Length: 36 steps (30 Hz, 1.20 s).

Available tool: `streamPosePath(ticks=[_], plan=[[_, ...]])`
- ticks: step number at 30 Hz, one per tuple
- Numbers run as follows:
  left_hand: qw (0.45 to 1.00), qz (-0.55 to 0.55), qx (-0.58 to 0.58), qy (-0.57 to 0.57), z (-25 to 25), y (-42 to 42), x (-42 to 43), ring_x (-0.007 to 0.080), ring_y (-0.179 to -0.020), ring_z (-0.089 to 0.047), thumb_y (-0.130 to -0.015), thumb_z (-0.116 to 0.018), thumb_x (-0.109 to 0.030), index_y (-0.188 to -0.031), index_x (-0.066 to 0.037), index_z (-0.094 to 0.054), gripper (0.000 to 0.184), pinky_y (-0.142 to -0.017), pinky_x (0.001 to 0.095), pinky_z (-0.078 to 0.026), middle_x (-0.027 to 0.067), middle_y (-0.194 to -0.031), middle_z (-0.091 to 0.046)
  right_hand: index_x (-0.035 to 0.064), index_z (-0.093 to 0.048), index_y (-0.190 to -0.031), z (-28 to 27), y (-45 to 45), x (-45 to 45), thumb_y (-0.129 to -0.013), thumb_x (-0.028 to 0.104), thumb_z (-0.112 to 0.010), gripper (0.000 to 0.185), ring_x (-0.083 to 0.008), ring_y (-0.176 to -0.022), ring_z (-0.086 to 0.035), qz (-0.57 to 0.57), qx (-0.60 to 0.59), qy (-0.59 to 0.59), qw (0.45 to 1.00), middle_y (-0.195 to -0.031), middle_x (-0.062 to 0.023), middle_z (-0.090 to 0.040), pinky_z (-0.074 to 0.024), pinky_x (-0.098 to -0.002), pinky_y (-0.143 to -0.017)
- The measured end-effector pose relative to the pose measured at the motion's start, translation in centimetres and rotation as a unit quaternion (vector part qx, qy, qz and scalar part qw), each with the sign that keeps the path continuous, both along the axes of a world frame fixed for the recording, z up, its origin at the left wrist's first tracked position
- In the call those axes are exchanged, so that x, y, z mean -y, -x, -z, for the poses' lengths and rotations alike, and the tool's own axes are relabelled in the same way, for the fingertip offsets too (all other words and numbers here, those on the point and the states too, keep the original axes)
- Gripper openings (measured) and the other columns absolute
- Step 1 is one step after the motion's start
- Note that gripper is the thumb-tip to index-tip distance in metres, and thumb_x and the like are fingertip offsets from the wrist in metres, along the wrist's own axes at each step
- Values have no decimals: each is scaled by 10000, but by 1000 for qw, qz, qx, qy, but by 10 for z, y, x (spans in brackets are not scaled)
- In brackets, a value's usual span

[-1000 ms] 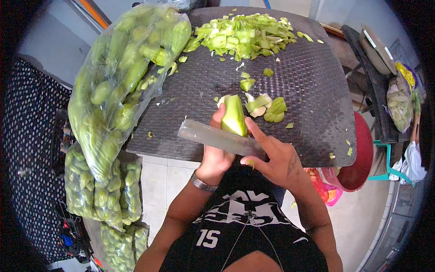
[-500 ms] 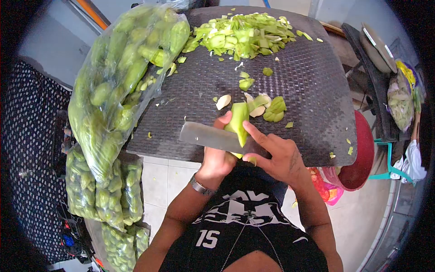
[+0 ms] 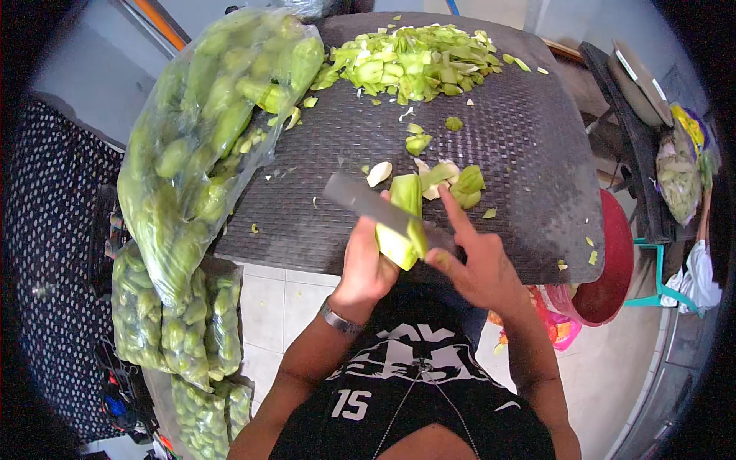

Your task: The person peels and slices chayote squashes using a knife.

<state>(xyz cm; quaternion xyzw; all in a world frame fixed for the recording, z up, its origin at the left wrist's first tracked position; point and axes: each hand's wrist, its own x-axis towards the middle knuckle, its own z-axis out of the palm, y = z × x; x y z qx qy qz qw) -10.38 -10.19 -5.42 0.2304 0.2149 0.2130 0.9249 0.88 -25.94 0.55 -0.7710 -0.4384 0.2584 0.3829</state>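
Dark woven worktop point(image 3: 299, 207), veg in L hand

Big clear bag point(image 3: 192, 153) of green produce along its L edge; heap of cut green pcs point(image 3: 418, 65) at far end. My hands are close together nr the near edge: L hand point(image 3: 363, 264) wrapped round one green veg point(image 3: 405, 195), R hand point(image 3: 483, 264) clamped on a wide blade point(image 3: 359, 200) crossing it. Few loose peel bits point(image 3: 466, 186) just beyond.

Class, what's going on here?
The person's left hand holds a pale-green, partly cut vegetable, while the right hand holds a broad grey knife across it. A heap of flat green pieces lies toward the far edge of the dark woven tabletop; a clear plastic bag of green vegetables lies at left.
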Motion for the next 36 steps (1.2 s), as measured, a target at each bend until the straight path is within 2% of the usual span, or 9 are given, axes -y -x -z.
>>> streamPosePath(ticks=[6,10,13,14,19,24,27,30,36], plan=[[1000,-3,4,11,10,4,-2,267,-1063,-685,-1079,-526,-315,-1336,-58,-557,366,-947,455,-568,116,-1202,-668,87,-263,-1625,4,4,-1,-919,362,-760,906,-498,-939,-685,-33,66,-65,995,-931,-317,-692,-547,-435,-738],[995,-60,-49,70,-8,4,10,278,-974,-699,-1091,-469,-350,-1300,-32,-567,393,-837,446,-607,123,-1110,-678,84,-257,-1619,21,-7,-4,-928,449,-728,913,-470,-818,-713,-26,139,-86,986,-852,-280,-699,-562,-492,-688],[993,114,10,-12,-24,18,6,278,-889,-707,-1088,-434,-399,-1264,-11,-578,450,-695,423,-623,135,-1014,-680,74,-309,-1602,25,-24,-7,-954,438,-702,841,-440,-756,-720,23,88,-82,993,-782,-263,-683,-547,-451,-650],[995,96,-21,-9,-32,19,11,269,-844,-709,-1073,-450,-427,-1243,3,-583,482,-608,404,-614,145,-968,-680,73,-319,-1598,22,-32,-5,-964,433,-692,819,-430,-737,-720,36,44,-51,997,-758,-260,-675,-540,-440,-642],[996,49,-61,-37,-34,15,4,249,-862,-715,-1068,-487,-431,-1249,-8,-591,472,-669,418,-619,122,-989,-694,88,-289,-1611,3,-30,-4,-989,451,-659,809,-439,-739,-722,23,-80,31,996,-716,-252,-671,-541,-449,-641],[999,30,21,18,-15,11,-3,266,-937,-732,-1086,-477,-393,-1309,-40,-570,427,-875,415,-603,137,-1104,-711,103,-237,-1631,1,4,-5,-929,417,-738,918,-492,-851,-691,-45,65,-60,995,-803,-260,-687,-547,-442,-694],[997,-59,-44,36,-2,11,4,265,-933,-729,-1093,-440,-395,-1337,-42,-544,442,-812,451,-618,143,-1126,-701,111,-256,-1629,7,-1,-5,-903,380,-773,931,-508,-868,-676,-41,74,-85,993,-841,-283,-681,-536,-423,-691],[994,81,71,0,-4,25,-5,271,-925,-722,-1097,-393,-395,-1357,-32,-521,464,-708,475,-627,150,-1138,-694,105,-269,-1624,9,-14,-7,-896,371,-778,927,-510,-862,-670,-29,114,-96,988,-873,-311,-673,-530,-437,-679],[997,74,-20,15,-17,23,0,287,-853,-707,-1069,-407,-456,-1319,-33,-563,515,-576,429,-610,150,-1064,-690,120,-213,-1633,8,-31,-5,-925,432,-729,930,-518,-921,-679,-29,111,13,993,-868,-324,-689,-545,-558,-756]])
